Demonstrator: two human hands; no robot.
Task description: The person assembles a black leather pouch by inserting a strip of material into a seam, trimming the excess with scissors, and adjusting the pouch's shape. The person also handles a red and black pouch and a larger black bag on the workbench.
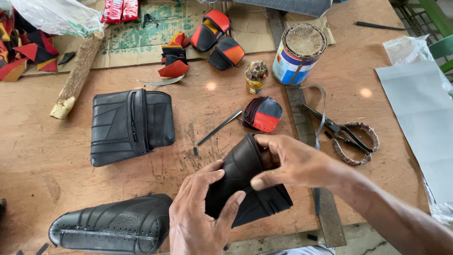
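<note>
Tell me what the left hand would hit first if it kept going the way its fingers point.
Probably the black leather piece it already grips; the left hand points up and right, toward the right hand behind it.

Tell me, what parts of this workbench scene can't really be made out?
All from the head view:
- The black leather piece: its middle is covered by the left hand and right hand.
- The black perforated piece: cut off by the bottom edge.
- The red and black scraps: cut by the left edge.
- The small jar: contents too small to tell.
</note>
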